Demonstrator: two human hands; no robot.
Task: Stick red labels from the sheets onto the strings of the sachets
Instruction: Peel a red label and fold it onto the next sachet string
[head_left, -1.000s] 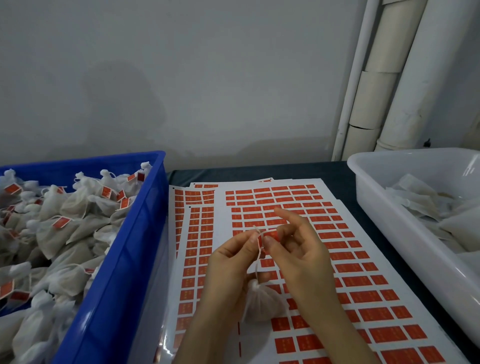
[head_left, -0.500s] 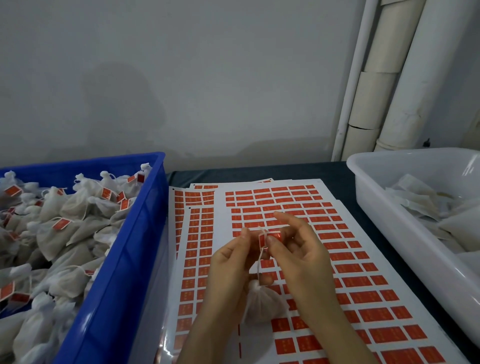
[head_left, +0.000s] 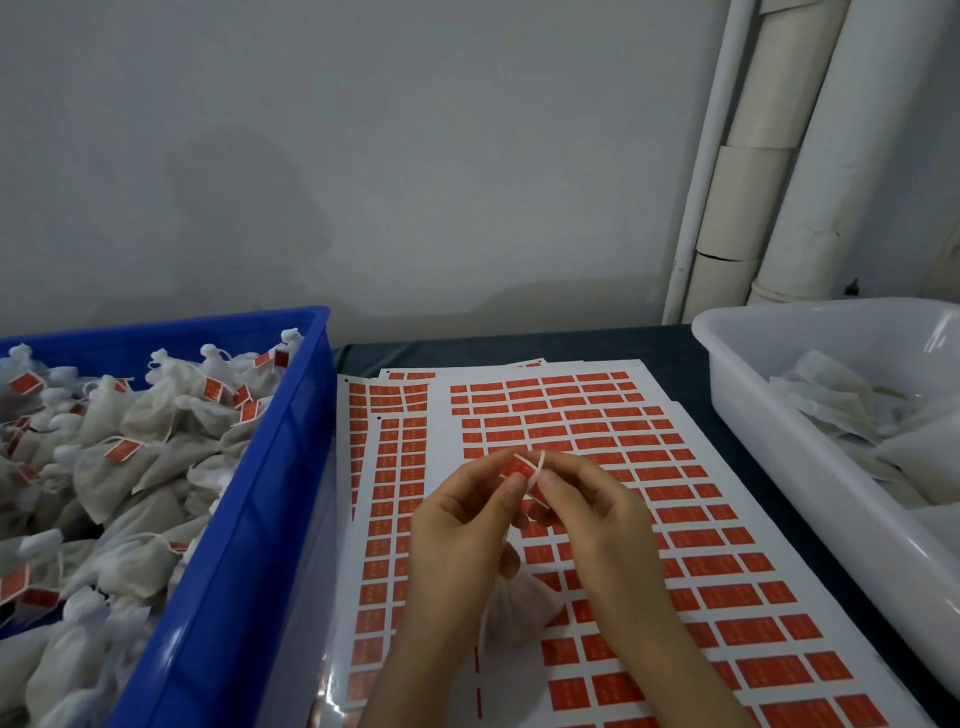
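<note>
A small white sachet (head_left: 514, 613) hangs low between my two hands over the label sheets (head_left: 597, 415). Its white string (head_left: 540, 464) runs up to my fingertips. My left hand (head_left: 457, 525) pinches a red label (head_left: 517, 467) at its left side. My right hand (head_left: 597, 514) pinches the string and the label's right edge with thumb and forefinger. The label lies tilted, with the string crossing its right end. The sheets carry rows of red labels and lie stacked on the dark table.
A blue crate (head_left: 244, 509) at the left holds several white sachets with red labels on their strings. A white tub (head_left: 810, 441) at the right holds plain sachets. White pipes (head_left: 769, 156) run up the wall behind it.
The red label has turned from edge-on to showing its face, now more in the left fingers. Both hands have shifted slightly left and closer together.
</note>
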